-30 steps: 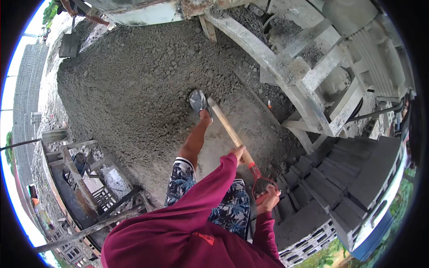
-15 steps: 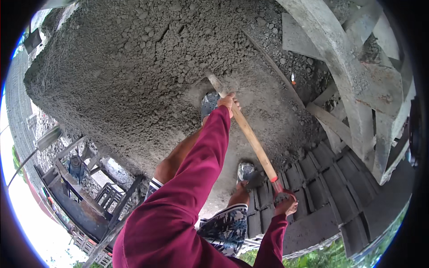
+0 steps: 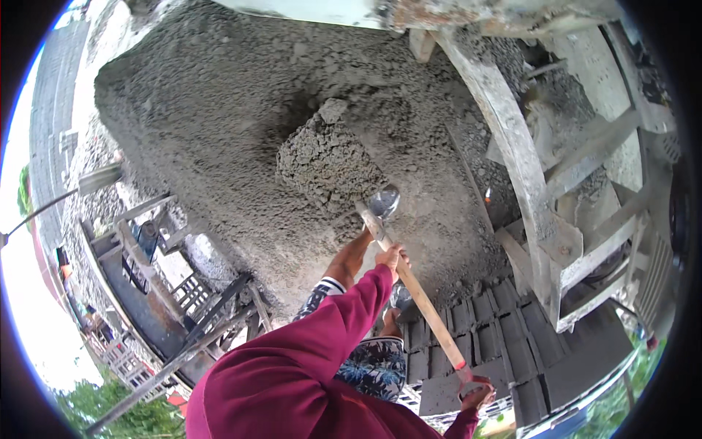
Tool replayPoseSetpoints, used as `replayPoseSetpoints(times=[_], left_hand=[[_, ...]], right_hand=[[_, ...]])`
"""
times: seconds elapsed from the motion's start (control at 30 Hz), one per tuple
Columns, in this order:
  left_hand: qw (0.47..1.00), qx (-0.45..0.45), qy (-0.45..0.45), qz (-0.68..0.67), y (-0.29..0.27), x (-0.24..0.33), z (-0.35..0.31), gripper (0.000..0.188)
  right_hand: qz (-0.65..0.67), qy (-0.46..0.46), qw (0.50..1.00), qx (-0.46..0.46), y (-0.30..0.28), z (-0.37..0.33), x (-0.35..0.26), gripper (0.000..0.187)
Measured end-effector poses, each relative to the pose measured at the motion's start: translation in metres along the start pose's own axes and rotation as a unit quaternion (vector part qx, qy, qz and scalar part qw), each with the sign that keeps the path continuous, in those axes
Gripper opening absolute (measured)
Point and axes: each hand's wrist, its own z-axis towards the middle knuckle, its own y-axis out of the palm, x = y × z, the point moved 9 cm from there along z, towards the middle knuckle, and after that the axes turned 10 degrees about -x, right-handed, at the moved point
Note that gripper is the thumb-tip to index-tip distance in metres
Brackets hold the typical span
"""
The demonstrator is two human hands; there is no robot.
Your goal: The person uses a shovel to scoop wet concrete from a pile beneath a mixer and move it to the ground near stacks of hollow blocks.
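My left hand [image 3: 393,260] is closed around the wooden shaft of a shovel [image 3: 431,314], a little below its socket. At the lower right, my right hand [image 3: 479,396] grips the red D-shaped handle at the shaft's end. A heaped load of damp grey mix [image 3: 329,167], which looks like mortar or concrete, sits on the blade and hides most of it. Behind and around it spreads a large pile of the same grey mix [image 3: 197,124]. My left foot is hidden under the loaded blade.
Rows of grey moulded blocks [image 3: 504,336] lie at the lower right. A pale, mix-crusted frame [image 3: 512,132] stands along the right. A timber strip [image 3: 468,172] edges the pile there. At the left is a rusty-topped bench [image 3: 135,293] with wooden bars.
The shovel blade has come up out of the pile, now heaped with grey mix. Both hands moved down and slightly right in view, keeping their grips. The view has shifted.
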Motion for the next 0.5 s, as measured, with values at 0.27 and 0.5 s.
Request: replayPoseSetpoints(times=[0.27, 0.5], left_hand=[[0.964, 0.176, 0.195, -0.025, -0.157, 0.155, -0.160, 0.029], [0.805, 0.392, 0.341, 0.287, -0.267, 0.332, -0.223, 0.047]], right_hand=[[-0.147, 0.077, 0.930, -0.327, 0.128, -0.061, -0.039, 0.015], [-0.036, 0.376, 0.672, -0.636, 0.280, -0.119, 0.030, 0.033]])
